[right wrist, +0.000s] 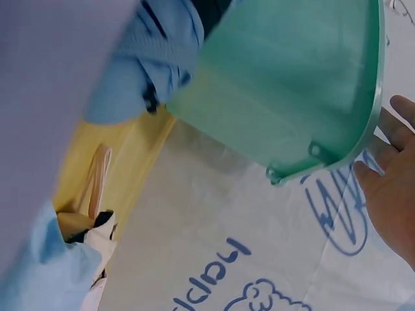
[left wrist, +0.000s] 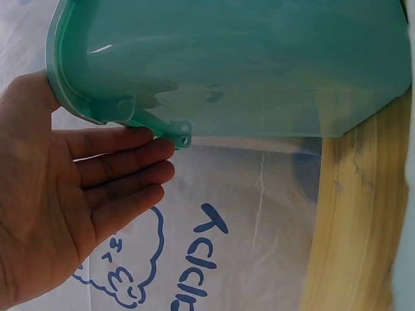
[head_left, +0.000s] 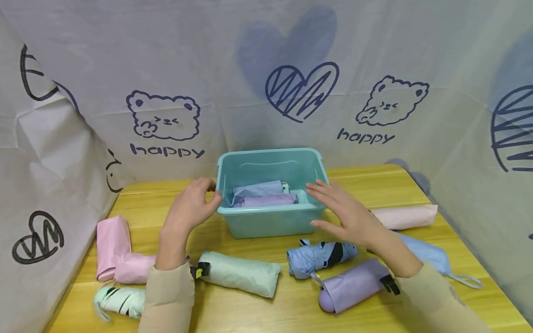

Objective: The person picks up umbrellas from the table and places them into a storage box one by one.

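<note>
A teal plastic bin (head_left: 270, 226) stands at the back of the wooden table, with a blue folded umbrella (head_left: 258, 189) and a lavender one (head_left: 270, 200) lying inside. My left hand (head_left: 187, 206) is at the bin's left side, thumb by the front corner; the left wrist view shows its fingers (left wrist: 123, 165) stretched beneath the rim lugs. At the right side, my right hand (head_left: 347, 212) has its fingers spread, overlapping the rim in the head view. Its fingertips also appear right at the rim in the right wrist view. Neither hand holds an umbrella.
In front of the bin lie a mint umbrella (head_left: 239, 274), a blue one (head_left: 318, 257) and a lavender one (head_left: 354, 286). Pink umbrellas (head_left: 112, 245) and a striped mint one (head_left: 122, 300) lie left; pale pink (head_left: 405, 217) and blue (head_left: 426, 252) ones lie right. A printed cloth (head_left: 233, 83) hangs behind.
</note>
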The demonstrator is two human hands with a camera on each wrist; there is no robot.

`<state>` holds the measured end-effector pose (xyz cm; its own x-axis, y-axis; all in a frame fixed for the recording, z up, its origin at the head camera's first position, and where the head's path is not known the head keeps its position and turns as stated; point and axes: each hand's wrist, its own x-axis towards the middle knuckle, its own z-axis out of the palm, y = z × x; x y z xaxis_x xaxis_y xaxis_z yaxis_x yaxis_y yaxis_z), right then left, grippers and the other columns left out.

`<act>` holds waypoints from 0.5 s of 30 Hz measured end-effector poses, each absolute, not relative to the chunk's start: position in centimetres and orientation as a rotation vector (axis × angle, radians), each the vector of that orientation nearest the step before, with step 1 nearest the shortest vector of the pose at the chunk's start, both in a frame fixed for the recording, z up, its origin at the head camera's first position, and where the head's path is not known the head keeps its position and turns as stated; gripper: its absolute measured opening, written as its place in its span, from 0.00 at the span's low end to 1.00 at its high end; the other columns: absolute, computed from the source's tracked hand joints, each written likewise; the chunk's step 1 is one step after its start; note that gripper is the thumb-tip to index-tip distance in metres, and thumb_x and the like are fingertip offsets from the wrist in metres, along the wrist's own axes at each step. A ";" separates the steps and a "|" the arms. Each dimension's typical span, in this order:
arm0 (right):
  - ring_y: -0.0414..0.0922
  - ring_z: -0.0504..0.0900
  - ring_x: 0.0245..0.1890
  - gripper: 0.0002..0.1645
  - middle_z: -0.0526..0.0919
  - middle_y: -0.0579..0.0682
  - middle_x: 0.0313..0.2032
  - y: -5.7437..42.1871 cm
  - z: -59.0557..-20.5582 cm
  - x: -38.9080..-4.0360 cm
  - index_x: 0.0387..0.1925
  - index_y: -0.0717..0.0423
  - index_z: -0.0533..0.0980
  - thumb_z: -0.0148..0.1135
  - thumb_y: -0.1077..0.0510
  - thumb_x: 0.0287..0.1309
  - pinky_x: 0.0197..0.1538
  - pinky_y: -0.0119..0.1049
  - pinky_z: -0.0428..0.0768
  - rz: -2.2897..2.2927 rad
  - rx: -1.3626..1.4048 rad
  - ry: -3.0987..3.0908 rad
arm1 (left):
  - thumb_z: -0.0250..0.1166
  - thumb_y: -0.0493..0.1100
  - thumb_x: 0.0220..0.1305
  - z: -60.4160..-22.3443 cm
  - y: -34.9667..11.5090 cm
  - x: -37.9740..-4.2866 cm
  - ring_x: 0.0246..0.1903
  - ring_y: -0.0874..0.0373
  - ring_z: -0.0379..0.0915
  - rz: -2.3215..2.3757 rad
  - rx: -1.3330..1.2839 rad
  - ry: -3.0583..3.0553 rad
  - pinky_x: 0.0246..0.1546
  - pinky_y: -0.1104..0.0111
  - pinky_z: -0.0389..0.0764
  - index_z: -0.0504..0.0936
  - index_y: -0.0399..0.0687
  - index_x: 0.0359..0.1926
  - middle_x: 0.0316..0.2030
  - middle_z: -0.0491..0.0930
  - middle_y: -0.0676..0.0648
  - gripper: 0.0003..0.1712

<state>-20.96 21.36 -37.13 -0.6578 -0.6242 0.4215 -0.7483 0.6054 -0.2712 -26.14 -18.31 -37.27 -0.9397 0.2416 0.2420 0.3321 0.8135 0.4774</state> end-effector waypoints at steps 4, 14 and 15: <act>0.56 0.54 0.80 0.45 0.62 0.51 0.78 20.9 -37.6 -19.7 0.79 0.54 0.62 0.67 0.44 0.67 0.80 0.55 0.50 0.592 1.181 -2.539 | 0.57 0.49 0.70 -37.2 -18.3 -26.1 0.48 0.45 0.77 -0.784 -0.453 -2.830 0.50 0.49 0.82 0.81 0.40 0.52 0.52 0.81 0.42 0.20; 0.59 0.60 0.78 0.41 0.65 0.56 0.77 20.1 -39.2 -17.4 0.77 0.56 0.64 0.53 0.37 0.76 0.81 0.47 0.51 0.510 1.408 -2.387 | 0.57 0.50 0.70 -37.2 -18.3 -26.1 0.48 0.46 0.77 -0.792 -0.445 -2.828 0.50 0.49 0.82 0.82 0.41 0.52 0.52 0.81 0.43 0.20; 0.59 0.60 0.77 0.41 0.65 0.55 0.77 20.0 -39.4 -17.2 0.77 0.56 0.64 0.53 0.37 0.75 0.81 0.47 0.51 0.494 1.420 -2.387 | 0.57 0.50 0.70 -37.2 -18.3 -26.1 0.48 0.46 0.77 -0.791 -0.446 -2.828 0.50 0.49 0.81 0.81 0.41 0.52 0.52 0.81 0.43 0.20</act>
<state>-17.20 20.03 -39.43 -0.4553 -0.7751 0.4381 -0.8853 0.4463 -0.1304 -26.07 -18.31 -37.19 -0.9406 0.2384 0.2416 0.3292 0.8143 0.4781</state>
